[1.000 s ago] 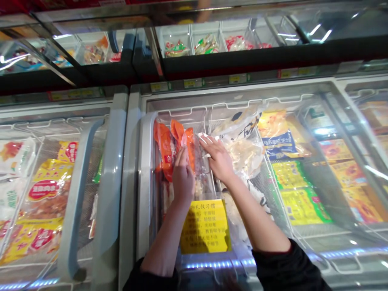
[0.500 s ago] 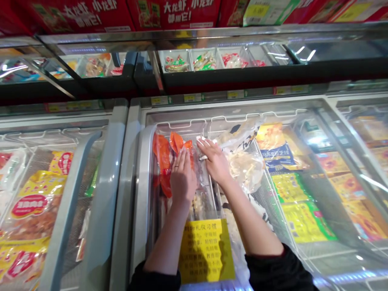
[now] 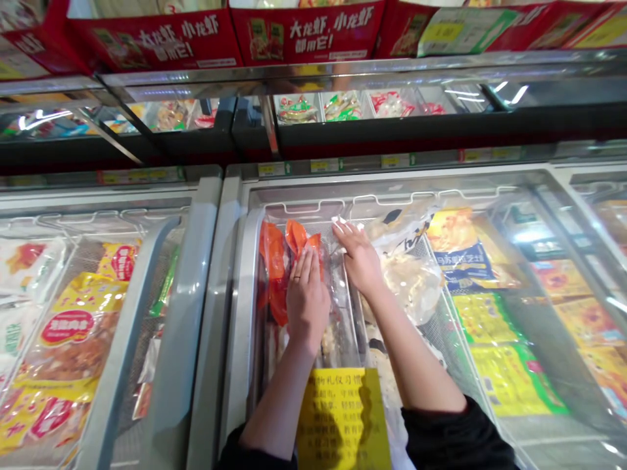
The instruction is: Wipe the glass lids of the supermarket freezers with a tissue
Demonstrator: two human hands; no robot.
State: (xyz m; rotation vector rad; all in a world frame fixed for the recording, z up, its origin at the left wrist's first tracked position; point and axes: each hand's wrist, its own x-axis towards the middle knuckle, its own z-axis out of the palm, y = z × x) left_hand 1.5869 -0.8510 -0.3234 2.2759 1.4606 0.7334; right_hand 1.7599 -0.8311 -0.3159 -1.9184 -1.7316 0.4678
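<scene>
A chest freezer [image 3: 220,313] stands under a glass lid [image 3: 529,444], a yellow notice [image 3: 337,421] at the near side, orange packs [image 3: 275,264] inside at left. The left hand [image 3: 308,303] lies flat above the packs, fingers pressed together. Farther right, the right hand [image 3: 361,260] covers a white cloth [image 3: 340,224] on the glass; whether it pinches the cloth, I cannot tell.

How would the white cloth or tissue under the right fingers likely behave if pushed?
The white cloth or tissue is probably floppy: uneven edges peek out around the fingertips of the right hand. It may slide readily, since the glass lid looks smooth and glossy. It seems light, judging by the little that shows.
</scene>
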